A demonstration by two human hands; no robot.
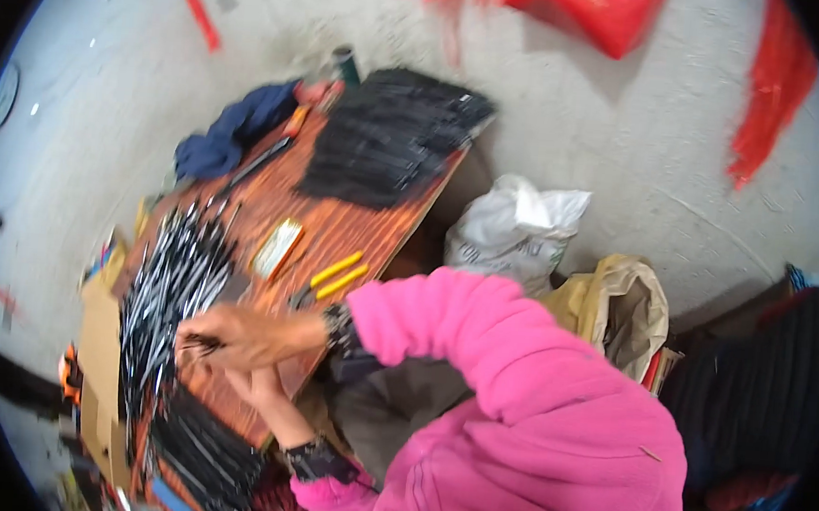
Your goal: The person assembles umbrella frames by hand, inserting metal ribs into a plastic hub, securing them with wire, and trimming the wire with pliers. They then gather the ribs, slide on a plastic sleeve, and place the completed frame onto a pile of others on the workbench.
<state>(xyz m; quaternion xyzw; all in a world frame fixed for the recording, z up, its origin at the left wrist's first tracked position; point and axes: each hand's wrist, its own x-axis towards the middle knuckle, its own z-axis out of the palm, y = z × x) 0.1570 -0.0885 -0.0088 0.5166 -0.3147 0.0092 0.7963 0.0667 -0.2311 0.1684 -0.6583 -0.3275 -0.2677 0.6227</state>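
Observation:
My hands are together over the left part of the wooden table. A small bunch of thin dark strips [202, 344] shows between my fingers, blurred. My right hand [257, 333] is closed over it from above. My left hand [256, 386], closed from below, is partly covered by the right. Beside them lies a loose heap of shiny thin black strips [178, 273]. Nearer the bottom is a more even pile of black strips [206, 455]. Yellow-handled pliers [337, 274] rest on the table close to my right wrist.
A flat layer of black strips [384, 138] covers the far end of the reddish wooden table [354, 228]. A small yellow-white box [278, 247] and dark blue cloth [233, 134] lie on it. Cardboard [102, 367] edges its left side. A white sack [518, 230] stands right of the table.

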